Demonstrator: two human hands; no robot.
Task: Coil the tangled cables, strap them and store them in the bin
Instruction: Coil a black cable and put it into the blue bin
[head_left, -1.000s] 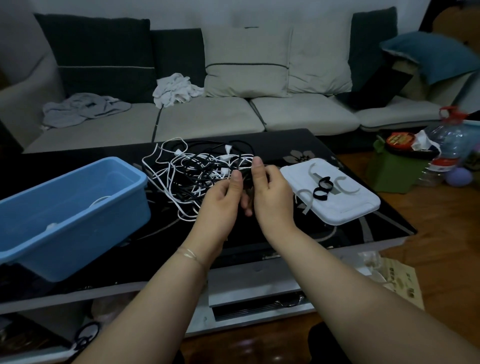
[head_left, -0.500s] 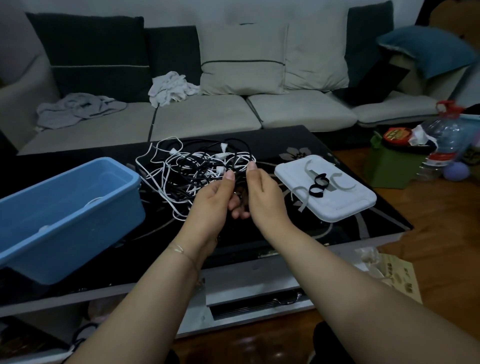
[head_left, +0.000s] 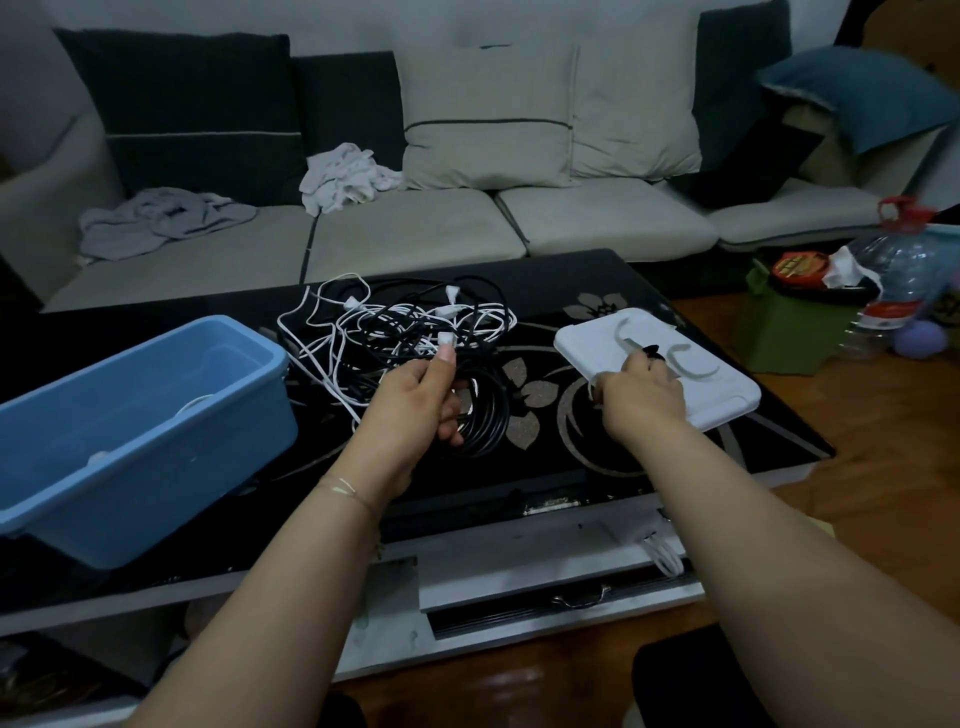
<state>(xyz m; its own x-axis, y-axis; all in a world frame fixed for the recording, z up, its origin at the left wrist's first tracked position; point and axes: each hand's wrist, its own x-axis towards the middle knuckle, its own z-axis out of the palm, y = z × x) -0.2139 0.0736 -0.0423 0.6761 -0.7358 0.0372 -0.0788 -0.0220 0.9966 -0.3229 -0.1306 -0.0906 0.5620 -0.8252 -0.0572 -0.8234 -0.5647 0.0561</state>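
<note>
The left hand (head_left: 415, 402) sits near the centre of the view, its fingers (head_left: 451, 415) curled round a coiled black cable (head_left: 485, 415) that hangs in loops against the black glass worktop (head_left: 571, 291). The thumb points up toward the tangle. At about 11 o'clock from that hand lies the tangled pile of cables (head_left: 400, 322), white and black strands knotted together on the worktop, with several small white plugs showing among them.

The right hand (head_left: 641, 389) is at 3 o'clock from the left, reaching onto the white lid (head_left: 727, 400) that lies flat near the worktop's right edge. Its fingertips pinch at a black strap (head_left: 652, 353) lying on the lid; how firmly they hold it is hard to tell, since the hand hides the contact. A grey strap (head_left: 696, 364) curves across the lid just beside the black one, at 2 o'clock from the hand.

The blue bin (head_left: 156, 467) stands at 9 o'clock from the left hand, overhanging the worktop's near edge, with a bit of white cable (head_left: 195, 404) visible inside it.

Beyond the worktop, at 12 o'clock, runs a sofa (head_left: 415, 234) with crumpled cloths on its seat. At 3 o'clock on the floor stand a green box (head_left: 789, 338) and a large water bottle (head_left: 904, 270).
</note>
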